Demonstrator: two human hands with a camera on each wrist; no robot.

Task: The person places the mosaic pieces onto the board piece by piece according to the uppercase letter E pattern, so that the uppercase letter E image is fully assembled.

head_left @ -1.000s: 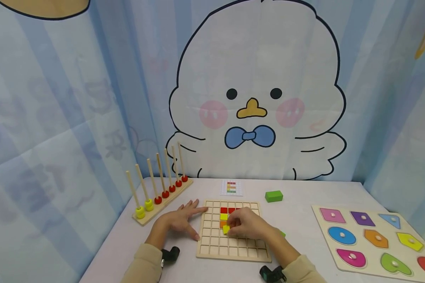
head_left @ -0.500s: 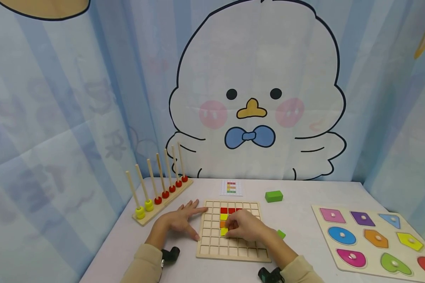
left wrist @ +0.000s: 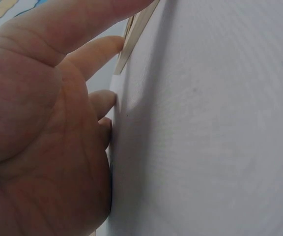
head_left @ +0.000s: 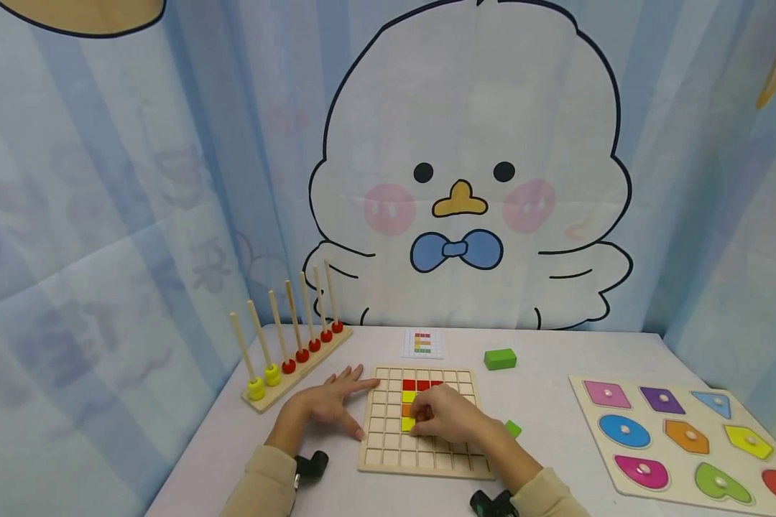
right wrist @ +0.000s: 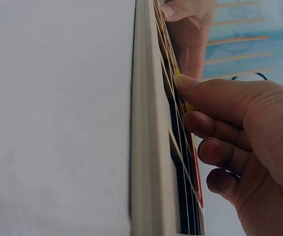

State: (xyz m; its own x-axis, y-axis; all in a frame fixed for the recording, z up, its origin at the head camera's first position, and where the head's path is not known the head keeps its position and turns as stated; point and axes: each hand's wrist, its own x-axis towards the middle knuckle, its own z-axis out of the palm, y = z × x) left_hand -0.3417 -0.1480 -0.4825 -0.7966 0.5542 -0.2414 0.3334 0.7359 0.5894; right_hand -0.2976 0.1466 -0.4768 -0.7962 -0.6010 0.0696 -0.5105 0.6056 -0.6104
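Observation:
A wooden grid board [head_left: 388,457] lies on the table with red, yellow and orange square tiles in its upper middle cells. At the lower end of the coloured column sits a yellow tile [head_left: 408,424], square with the cells. My right hand [head_left: 449,413] pinches this tile at its right side, thumb and forefinger [right wrist: 215,96] low over the grid and the other fingers curled. My left hand [head_left: 326,401] is spread at the board's left side; its forefinger and thumb touch the frame [left wrist: 136,34]. Some cells are hidden under the right hand.
Behind the board lies a small pattern card [head_left: 422,343]. A green block [head_left: 500,359] and a green tile [head_left: 513,429] are to the right. A peg rack [head_left: 297,370] with beads stands left; a knobbed shape puzzle [head_left: 666,438] lies far right.
The yellow tile, tilted a second ago, has shifted slightly left and down and now lines up with the column. My right hand moved with it; the left hand stayed in place.

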